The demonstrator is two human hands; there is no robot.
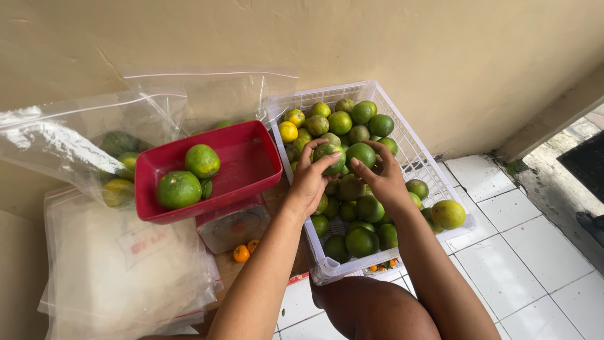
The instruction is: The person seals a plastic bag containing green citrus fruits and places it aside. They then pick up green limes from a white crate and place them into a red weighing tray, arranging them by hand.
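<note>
Left hand [309, 182] is closing its fingers [313, 149] loosely around a green citrus fruit [329, 158] on top of the pile in the white plastic crate [412, 148]; right hand [384, 178] is curling its fingers [377, 146] over a second green fruit [361, 154] just beside the first. Left of the left fingers, a red tray [248, 167] is sitting on a scale [233, 228] and carrying more green fruits [179, 189], with clear plastic bags [75, 138] beyond it.
</note>
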